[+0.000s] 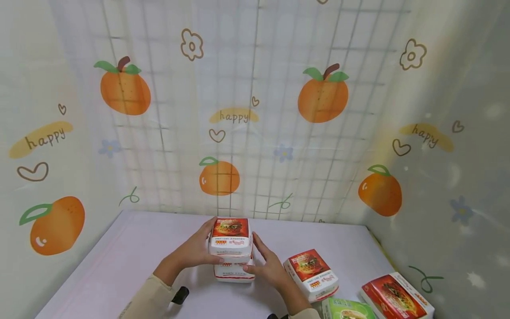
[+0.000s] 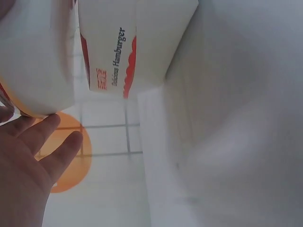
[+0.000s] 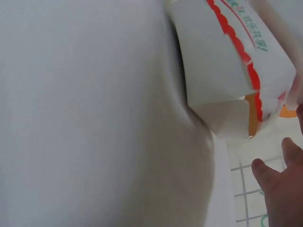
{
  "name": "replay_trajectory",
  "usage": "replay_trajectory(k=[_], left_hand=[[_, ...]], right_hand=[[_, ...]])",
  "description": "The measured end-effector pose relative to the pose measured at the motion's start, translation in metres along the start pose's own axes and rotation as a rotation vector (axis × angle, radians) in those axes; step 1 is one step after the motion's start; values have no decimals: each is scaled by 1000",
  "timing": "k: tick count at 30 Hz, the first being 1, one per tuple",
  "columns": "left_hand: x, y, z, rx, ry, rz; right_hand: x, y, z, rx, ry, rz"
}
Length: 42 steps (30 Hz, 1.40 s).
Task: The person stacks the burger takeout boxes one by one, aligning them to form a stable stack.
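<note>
In the head view, a red-and-white burger box [image 1: 231, 240] sits on top of a similar lower box [image 1: 234, 275]. My left hand [image 1: 193, 250] grips the upper box's left side, thumb along its lower front edge. At the right side is my right hand [image 1: 272, 266], its fingers spread beside the upper box and its thumb near the lower box's top front. The left wrist view has my left hand [image 2: 28, 165] with fingertips against the upper box [image 2: 40, 61], over the lower box [image 2: 111, 52]. Spread fingers of my right hand [image 3: 286, 182] show near the lower box [image 3: 213, 56].
Right of the stack lies another red burger box [image 1: 311, 274]. A green box [image 1: 347, 309] and a further red box [image 1: 398, 297] are at the table's front right. A printed curtain [image 1: 275, 177] hangs behind and beside the pale table [image 1: 159, 235].
</note>
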<state>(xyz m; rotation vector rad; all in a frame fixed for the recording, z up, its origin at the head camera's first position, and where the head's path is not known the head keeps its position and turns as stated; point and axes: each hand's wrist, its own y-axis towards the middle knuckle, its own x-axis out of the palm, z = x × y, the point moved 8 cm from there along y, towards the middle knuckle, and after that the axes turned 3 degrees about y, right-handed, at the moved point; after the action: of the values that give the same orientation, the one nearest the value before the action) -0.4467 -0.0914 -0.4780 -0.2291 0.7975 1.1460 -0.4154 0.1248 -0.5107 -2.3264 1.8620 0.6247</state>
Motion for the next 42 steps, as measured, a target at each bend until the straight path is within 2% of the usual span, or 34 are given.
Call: replay_trajectory(k=[11, 17, 24, 29, 35, 42], left_hand=[[12, 0, 3, -1, -14, 13], [19, -4, 4, 12, -28, 10], [21, -4, 9, 24, -14, 19], [23, -3, 7, 18, -45, 15], [26, -5, 4, 31, -63, 21], [27, -6, 5, 56, -85, 11]], right_hand=[[-8, -7, 9, 12, 0, 30], [-9, -11, 11, 9, 54, 41], [-11, -11, 9, -3, 85, 62], [-11, -11, 5, 5, 108, 59], [-13, -15, 9, -25, 117, 93], [-13, -18, 15, 12, 113, 112]])
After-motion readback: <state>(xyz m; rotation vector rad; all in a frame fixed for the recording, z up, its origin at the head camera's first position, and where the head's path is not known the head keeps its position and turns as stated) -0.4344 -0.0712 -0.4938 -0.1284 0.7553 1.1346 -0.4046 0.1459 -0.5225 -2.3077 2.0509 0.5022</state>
